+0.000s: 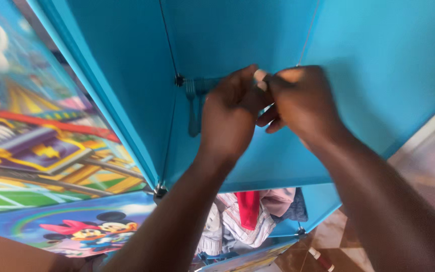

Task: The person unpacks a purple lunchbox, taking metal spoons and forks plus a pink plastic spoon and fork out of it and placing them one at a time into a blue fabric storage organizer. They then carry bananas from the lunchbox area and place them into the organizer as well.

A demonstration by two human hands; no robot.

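Blue cabinet panels (378, 55) fill my view; my left hand (230, 113) and right hand (300, 100) pinch together at a blue clip (197, 85) (what they grip, I cannot tell).

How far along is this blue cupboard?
Mostly built, it seems: blue panels stand joined at a black corner connector, a cartoon-printed door is on, and clothes fill a lower cube. In hand: the left hand and right hand pinch something small at a panel edge. What remains is out of view.
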